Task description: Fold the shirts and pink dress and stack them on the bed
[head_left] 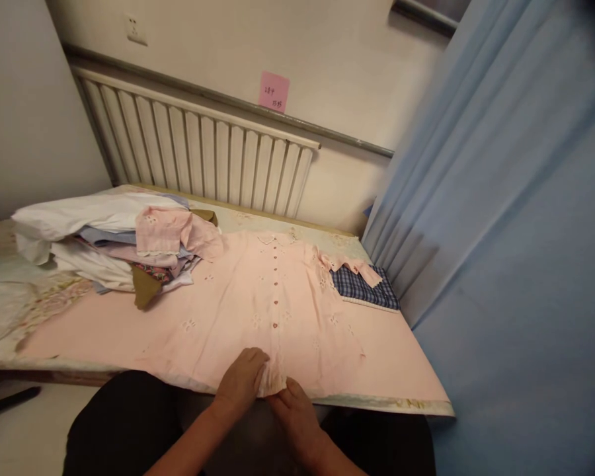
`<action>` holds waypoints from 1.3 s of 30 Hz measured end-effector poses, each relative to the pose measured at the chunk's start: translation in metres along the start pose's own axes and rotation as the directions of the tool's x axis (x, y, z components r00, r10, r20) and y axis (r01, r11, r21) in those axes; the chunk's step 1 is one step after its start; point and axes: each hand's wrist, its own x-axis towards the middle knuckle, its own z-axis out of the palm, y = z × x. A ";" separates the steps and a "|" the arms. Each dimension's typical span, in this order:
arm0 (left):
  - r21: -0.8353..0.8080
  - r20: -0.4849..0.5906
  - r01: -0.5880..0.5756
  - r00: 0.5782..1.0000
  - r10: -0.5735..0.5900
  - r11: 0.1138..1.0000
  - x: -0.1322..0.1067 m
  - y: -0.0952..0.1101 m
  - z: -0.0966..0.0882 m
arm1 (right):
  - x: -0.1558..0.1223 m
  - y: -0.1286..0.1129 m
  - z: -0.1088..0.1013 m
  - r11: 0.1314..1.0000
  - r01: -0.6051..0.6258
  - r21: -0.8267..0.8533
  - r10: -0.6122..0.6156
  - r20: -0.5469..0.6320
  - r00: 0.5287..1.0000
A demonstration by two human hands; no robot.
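Observation:
A pale pink blouse [238, 297] lies spread front side up, its collar toward the wall and a row of small buttons down the middle. My left hand [242, 378] is closed on the bottom of its button placket. Just right of it, my right hand [293, 408] pinches the hem at the table's front edge; its fingertips are partly hidden by the cloth. One sleeve rests on a heap of clothes [94, 221] at the left. The other sleeve reaches onto a folded dark blue checked cloth [359, 288] at the right.
Beneath the blouse is a pink sheet [391, 357] on a flower-patterned table cover [416, 404]. A white radiator [203, 149] stands along the wall behind. A blue curtain [480, 218] hangs close at the right. A pink note [274, 91] is on the wall.

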 end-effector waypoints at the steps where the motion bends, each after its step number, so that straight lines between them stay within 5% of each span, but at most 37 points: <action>1: 0.060 -0.025 -0.049 0.998 0.050 0.997 0.002 -0.005 0.004 | 0.000 0.000 0.000 1.000 0.002 -0.001 -0.002 -0.001 1.000; 5: 0.274 -0.055 -0.164 0.981 0.186 0.948 0.015 -0.022 0.028 | 0.001 -0.001 -0.002 1.000 0.008 0.002 -0.008 0.007 1.000; 11: 0.461 0.012 -0.152 0.986 0.165 0.874 0.026 -0.030 0.053 | 0.006 -0.002 -0.008 0.999 0.022 0.023 -0.023 0.044 0.999; 18: 0.537 0.048 -0.171 0.984 0.172 0.826 0.021 -0.029 0.051 | -0.002 -0.008 -0.022 0.991 0.043 0.129 -0.035 -0.063 0.997; 24: 0.548 0.043 -0.190 0.979 0.199 0.815 0.020 -0.030 0.050 | 0.006 0.000 -0.033 0.987 -0.060 0.150 0.090 -0.203 0.975; 32: 0.545 0.044 -0.213 0.973 0.226 0.811 0.022 -0.034 0.050 | 0.008 0.032 -0.021 0.986 -0.152 0.063 0.160 -0.145 0.976; 36: 0.528 0.044 -0.205 0.976 0.214 0.824 0.023 -0.034 0.050 | -0.010 0.080 -0.028 0.931 -0.364 0.004 0.352 -0.263 0.898; 39: 0.526 0.039 -0.198 0.977 0.209 0.827 0.024 -0.035 0.052 | -0.021 0.122 -0.047 0.785 -0.613 -0.092 0.552 -0.346 0.759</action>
